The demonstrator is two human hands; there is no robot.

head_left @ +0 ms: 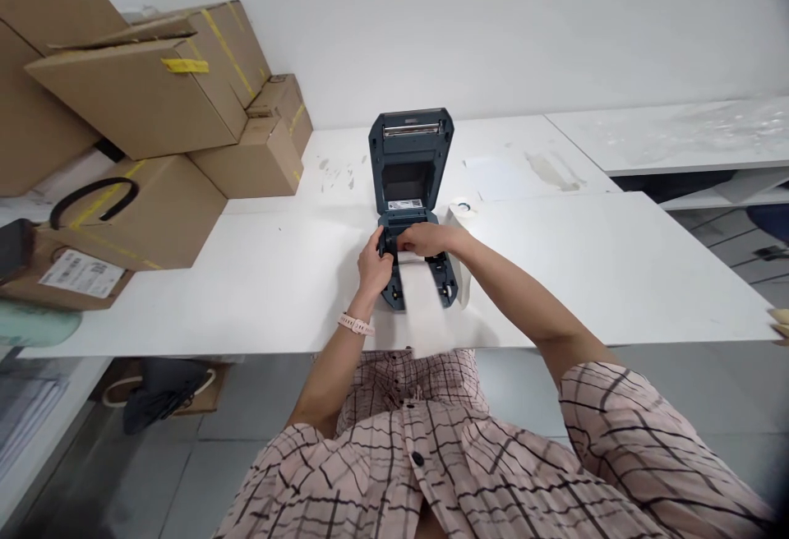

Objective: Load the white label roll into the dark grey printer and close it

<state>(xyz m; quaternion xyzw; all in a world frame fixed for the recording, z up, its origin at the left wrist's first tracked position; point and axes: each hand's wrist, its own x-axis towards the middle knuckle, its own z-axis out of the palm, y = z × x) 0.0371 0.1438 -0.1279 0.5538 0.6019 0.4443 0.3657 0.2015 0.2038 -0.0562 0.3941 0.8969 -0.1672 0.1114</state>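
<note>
A dark label printer (411,163) stands on the white table with its lid raised. From its body a white paper strip (425,309) runs out over the table's front edge, its lower end blurred. My left hand (374,264) grips the left side of the printer's open body, fingers bent around the edge and thumb inside. My right hand (425,237) reaches into the body from the right, its fingers curled at the strip's upper end. What lies under these fingers is hidden. Right beside the printer is a white paper roll (462,208), partly covered by my right forearm.
Cardboard boxes (141,95) are stacked on the table's left, with a black curved strap (92,194) in front. A white wall rises behind the table (555,276). Thin clear plastic (740,124) lies at the far right. A dark bag (163,391) sits below on the left.
</note>
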